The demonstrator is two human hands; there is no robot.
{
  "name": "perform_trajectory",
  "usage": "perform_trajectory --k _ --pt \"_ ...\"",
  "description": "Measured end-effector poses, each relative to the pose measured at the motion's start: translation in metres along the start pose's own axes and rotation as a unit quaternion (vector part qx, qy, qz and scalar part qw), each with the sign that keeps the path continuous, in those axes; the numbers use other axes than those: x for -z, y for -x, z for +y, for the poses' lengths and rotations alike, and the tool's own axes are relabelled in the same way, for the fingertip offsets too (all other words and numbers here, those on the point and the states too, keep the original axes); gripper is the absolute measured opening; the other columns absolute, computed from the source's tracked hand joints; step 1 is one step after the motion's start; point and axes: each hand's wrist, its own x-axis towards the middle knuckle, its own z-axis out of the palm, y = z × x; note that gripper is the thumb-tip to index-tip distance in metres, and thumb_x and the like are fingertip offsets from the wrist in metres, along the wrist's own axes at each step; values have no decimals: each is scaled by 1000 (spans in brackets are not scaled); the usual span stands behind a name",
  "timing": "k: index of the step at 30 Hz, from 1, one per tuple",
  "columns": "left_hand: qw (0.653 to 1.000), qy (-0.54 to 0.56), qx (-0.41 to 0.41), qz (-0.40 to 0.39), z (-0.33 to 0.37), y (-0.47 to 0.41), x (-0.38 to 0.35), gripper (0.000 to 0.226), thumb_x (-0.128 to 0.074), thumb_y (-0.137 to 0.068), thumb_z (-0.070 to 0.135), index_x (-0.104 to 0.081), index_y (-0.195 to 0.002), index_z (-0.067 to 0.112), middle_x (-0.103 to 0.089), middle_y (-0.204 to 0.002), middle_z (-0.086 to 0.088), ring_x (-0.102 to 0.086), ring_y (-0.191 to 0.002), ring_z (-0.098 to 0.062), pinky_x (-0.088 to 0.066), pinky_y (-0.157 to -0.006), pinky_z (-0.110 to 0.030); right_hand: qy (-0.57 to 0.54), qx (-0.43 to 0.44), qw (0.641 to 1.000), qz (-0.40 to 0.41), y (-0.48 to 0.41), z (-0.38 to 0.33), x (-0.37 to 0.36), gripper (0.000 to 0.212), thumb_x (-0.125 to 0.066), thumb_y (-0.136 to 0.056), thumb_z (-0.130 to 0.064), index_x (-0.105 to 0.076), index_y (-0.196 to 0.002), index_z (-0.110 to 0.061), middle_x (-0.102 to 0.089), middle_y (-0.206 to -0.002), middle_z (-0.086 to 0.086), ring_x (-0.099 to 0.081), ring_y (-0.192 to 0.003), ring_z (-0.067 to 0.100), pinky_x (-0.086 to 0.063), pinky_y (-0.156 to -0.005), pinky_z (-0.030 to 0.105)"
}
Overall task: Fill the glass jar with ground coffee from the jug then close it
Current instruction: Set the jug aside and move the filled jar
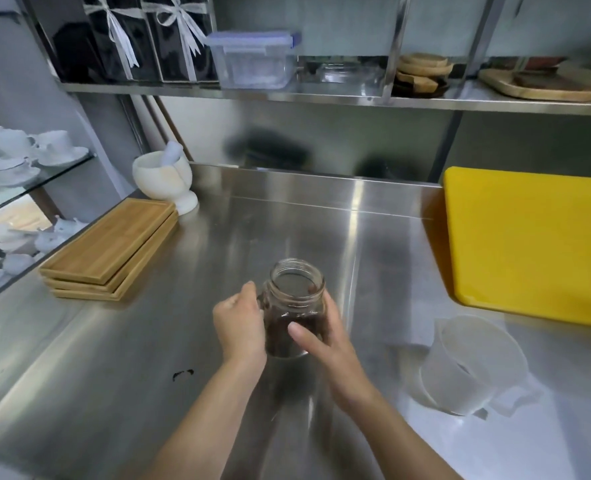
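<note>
A clear glass jar [296, 299] with a handle stands on the steel counter [114, 358], its mouth uncovered and its lower half dark with ground coffee. My left hand [240, 327] is closed on the jar's handle at its left side. My right hand [325, 341] wraps the jar's right side, thumb across the front. A translucent white plastic jug [474, 365] lies tipped on the counter to the right, its inside looking empty. No lid shows in view.
A yellow cutting board [529, 244] leans at the right. Stacked wooden trays [110, 247] and a white mortar with pestle [164, 176] sit at the back left. White cups fill glass shelves [17, 161] far left. A steel shelf [321, 95] overhead holds containers and boards.
</note>
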Motion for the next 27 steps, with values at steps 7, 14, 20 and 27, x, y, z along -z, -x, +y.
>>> perform_trajectory --k 7,14,20,27 --pt "1000 17 5 6 5 -5 9 44 -56 -79 13 -26 -47 21 -21 -34 11 -19 -45 -15 -14 -49 -30 31 4 985 169 -3 -2 25 92 -64 -65 -56 -21 -143 -35 -21 -152 -18 -21 -137 -4 -20 -117 34" --pt "1000 0 18 9 -2 5 6 35 -54 -77 12 -33 -49 14 -25 -35 8 -22 -46 -18 -19 -48 -30 25 -1 1000 2 4 4 2 79 -66 -71 -39 -31 -140 -20 -47 -140 -1 -44 -128 8 -35 -107 27" --pt "999 22 41 10 -1 -5 11 27 -58 -72 15 -37 -55 13 -26 -46 -2 -23 -45 -18 -17 -47 -29 41 0 975 218 8 -8 32 69 -48 -74 -61 -26 -136 -41 -29 -150 -15 -28 -135 -1 -22 -115 33" --pt "999 30 8 -27 -4 -3 4 13 -61 -64 15 -50 -64 9 -39 -61 -7 -33 -60 -20 -26 -55 -33 56 -15 998 -30 16 5 10 84 -70 -72 -29 -26 -143 -20 -47 -140 -6 -41 -129 5 -34 -104 19"
